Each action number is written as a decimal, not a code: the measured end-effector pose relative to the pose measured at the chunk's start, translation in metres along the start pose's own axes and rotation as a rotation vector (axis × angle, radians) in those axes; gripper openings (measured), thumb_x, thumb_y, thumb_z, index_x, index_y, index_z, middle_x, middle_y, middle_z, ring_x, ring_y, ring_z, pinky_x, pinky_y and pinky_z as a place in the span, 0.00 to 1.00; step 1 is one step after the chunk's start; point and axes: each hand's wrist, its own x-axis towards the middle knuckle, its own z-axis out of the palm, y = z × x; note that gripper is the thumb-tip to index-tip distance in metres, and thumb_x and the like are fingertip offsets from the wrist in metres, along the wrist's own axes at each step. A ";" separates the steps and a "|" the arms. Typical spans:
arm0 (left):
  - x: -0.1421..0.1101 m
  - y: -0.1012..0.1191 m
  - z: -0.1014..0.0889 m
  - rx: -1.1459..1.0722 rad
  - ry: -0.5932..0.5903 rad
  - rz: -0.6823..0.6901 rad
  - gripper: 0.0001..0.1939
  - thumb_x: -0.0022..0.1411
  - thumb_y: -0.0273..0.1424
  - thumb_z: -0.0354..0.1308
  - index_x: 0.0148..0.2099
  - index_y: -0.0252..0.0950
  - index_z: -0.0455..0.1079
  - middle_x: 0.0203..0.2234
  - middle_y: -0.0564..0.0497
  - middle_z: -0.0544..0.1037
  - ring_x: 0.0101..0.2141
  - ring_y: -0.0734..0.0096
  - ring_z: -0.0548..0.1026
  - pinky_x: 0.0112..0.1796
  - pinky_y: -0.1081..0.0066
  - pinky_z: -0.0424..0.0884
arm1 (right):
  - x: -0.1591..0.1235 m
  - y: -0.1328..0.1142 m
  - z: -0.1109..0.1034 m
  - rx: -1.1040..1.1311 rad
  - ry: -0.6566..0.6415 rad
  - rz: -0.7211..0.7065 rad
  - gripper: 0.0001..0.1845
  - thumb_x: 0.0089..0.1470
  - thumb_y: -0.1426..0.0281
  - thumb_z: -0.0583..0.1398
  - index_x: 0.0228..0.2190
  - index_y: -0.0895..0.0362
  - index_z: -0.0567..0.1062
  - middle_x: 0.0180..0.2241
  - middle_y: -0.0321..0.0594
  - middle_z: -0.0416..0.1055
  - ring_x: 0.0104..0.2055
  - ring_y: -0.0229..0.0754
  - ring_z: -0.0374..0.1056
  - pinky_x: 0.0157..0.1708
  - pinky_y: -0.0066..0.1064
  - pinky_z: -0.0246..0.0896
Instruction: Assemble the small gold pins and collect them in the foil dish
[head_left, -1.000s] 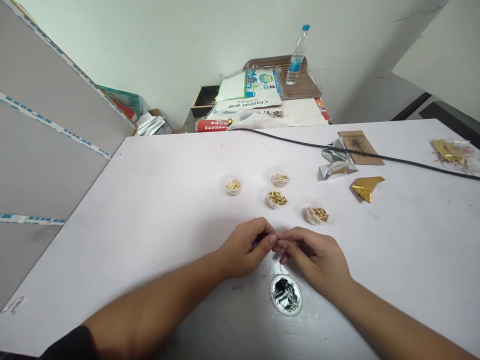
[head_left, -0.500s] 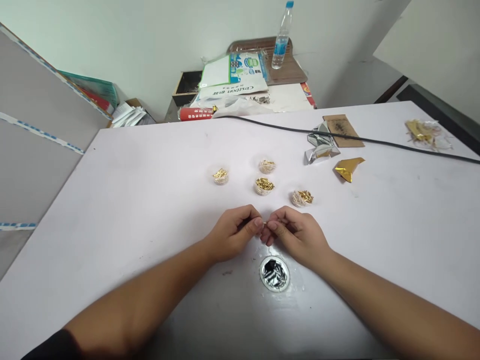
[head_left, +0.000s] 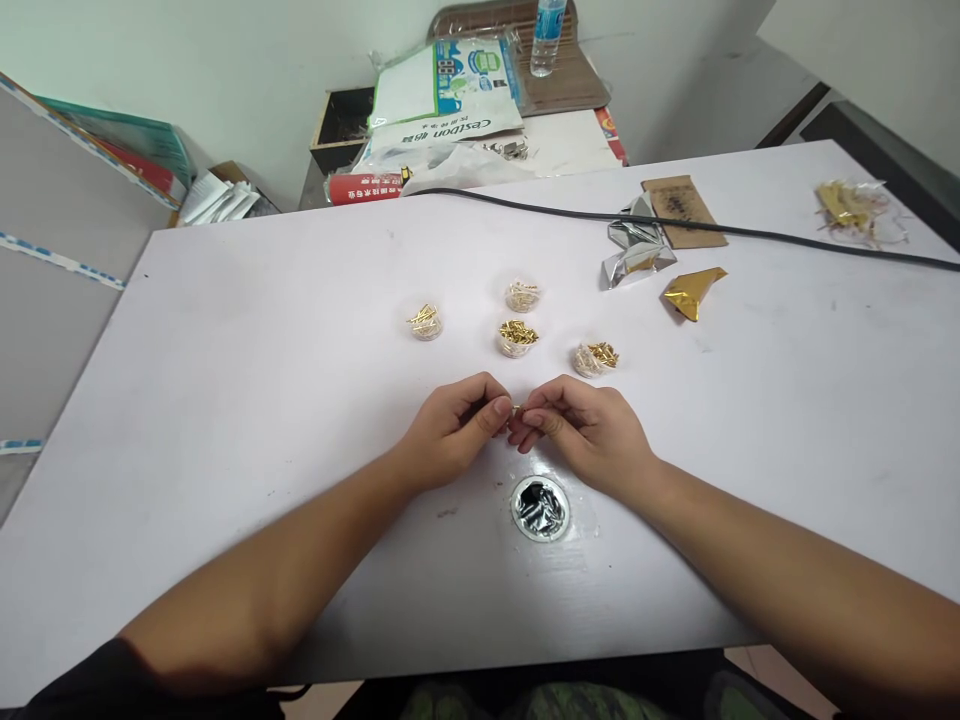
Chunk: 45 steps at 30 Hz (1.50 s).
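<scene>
1. The left hand [head_left: 459, 428] pinches a small light-coloured piece [head_left: 516, 408] between thumb and forefinger, at the piece's left end.
2. The right hand [head_left: 589, 428] has thumb and forefinger closed at the other end of that piece, with its other fingers curled below. The piece lies between the two sets of fingertips, above the white table [head_left: 247, 370], mostly covered by them (too small to make out its shape).
3. Beyond the hands stand four small clear cups of gold-coloured pieces: a left cup [head_left: 425, 322], a back cup [head_left: 523, 295], a middle cup [head_left: 518, 338] and a right cup [head_left: 595, 358], the last just past the right hand.
4. Nearer the person, a round metal-rimmed disc [head_left: 541, 508] with a dark, shiny centre is at the table surface.
5. To the right are silver foil [head_left: 637, 262], gold foil [head_left: 694, 293] and a brown packet [head_left: 684, 212] with dark, unreadable marks; a black cable [head_left: 555, 211] crosses the packet. A clear bag [head_left: 851, 210] lies farther right.
6. Behind the table, a white-and-blue package [head_left: 469, 95] reads "Cestbon", with Chinese characters, upside down in this view. A red roll [head_left: 365, 188] carries white Chinese characters, and the bottle [head_left: 548, 40] wears a blue label, cut off by the view's top edge.
</scene>
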 end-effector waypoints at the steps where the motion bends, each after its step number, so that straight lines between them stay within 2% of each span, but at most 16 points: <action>1: 0.000 0.000 0.000 -0.002 0.000 0.004 0.15 0.71 0.38 0.51 0.33 0.33 0.64 0.24 0.54 0.71 0.28 0.77 0.68 0.31 0.75 0.67 | 0.000 0.000 0.000 -0.003 0.002 0.005 0.11 0.61 0.62 0.60 0.31 0.56 0.69 0.25 0.38 0.78 0.26 0.39 0.77 0.30 0.32 0.76; 6: 0.000 -0.002 0.000 -0.017 0.004 0.011 0.17 0.70 0.40 0.52 0.33 0.34 0.64 0.24 0.53 0.70 0.28 0.75 0.68 0.31 0.73 0.68 | -0.001 0.002 -0.001 -0.053 -0.021 -0.028 0.07 0.63 0.65 0.58 0.33 0.55 0.68 0.28 0.39 0.79 0.28 0.40 0.78 0.31 0.32 0.77; 11: 0.002 -0.001 0.002 -0.097 -0.027 0.042 0.18 0.70 0.41 0.52 0.31 0.34 0.63 0.24 0.52 0.71 0.28 0.74 0.71 0.32 0.72 0.69 | -0.001 0.000 -0.002 -0.182 -0.041 -0.184 0.03 0.63 0.70 0.58 0.35 0.56 0.69 0.29 0.39 0.78 0.28 0.37 0.77 0.28 0.26 0.74; 15: 0.002 0.001 0.001 -0.047 -0.041 0.025 0.18 0.70 0.39 0.51 0.30 0.34 0.63 0.24 0.52 0.72 0.29 0.74 0.72 0.32 0.72 0.69 | -0.001 -0.002 -0.004 -0.324 -0.052 -0.303 0.02 0.62 0.73 0.57 0.35 0.55 0.68 0.28 0.37 0.78 0.28 0.34 0.75 0.26 0.23 0.70; 20: 0.002 0.001 -0.002 -0.006 -0.055 0.021 0.17 0.70 0.37 0.52 0.29 0.34 0.64 0.24 0.52 0.73 0.27 0.76 0.70 0.30 0.74 0.68 | -0.002 -0.002 -0.006 -0.483 -0.040 -0.399 0.02 0.62 0.73 0.57 0.35 0.55 0.68 0.28 0.35 0.78 0.26 0.34 0.73 0.26 0.23 0.67; 27: 0.002 -0.001 -0.005 0.001 -0.080 0.015 0.16 0.69 0.35 0.53 0.29 0.33 0.65 0.23 0.52 0.73 0.27 0.76 0.69 0.30 0.75 0.66 | -0.001 -0.002 -0.007 -0.511 -0.048 -0.431 0.03 0.62 0.75 0.57 0.35 0.55 0.68 0.29 0.35 0.78 0.27 0.34 0.73 0.26 0.23 0.67; 34: 0.004 0.002 -0.005 0.050 -0.084 0.007 0.16 0.68 0.36 0.54 0.29 0.33 0.66 0.21 0.53 0.71 0.22 0.79 0.63 0.25 0.76 0.61 | -0.002 -0.002 -0.007 -0.563 -0.047 -0.436 0.03 0.62 0.74 0.57 0.35 0.55 0.69 0.29 0.35 0.78 0.28 0.35 0.74 0.27 0.24 0.67; 45: 0.005 -0.001 -0.009 0.146 -0.092 -0.024 0.17 0.66 0.37 0.56 0.28 0.33 0.65 0.17 0.58 0.58 0.20 0.80 0.55 0.21 0.76 0.52 | -0.002 0.002 -0.010 -0.760 -0.064 -0.503 0.03 0.63 0.74 0.55 0.35 0.55 0.68 0.28 0.35 0.75 0.25 0.36 0.69 0.24 0.27 0.62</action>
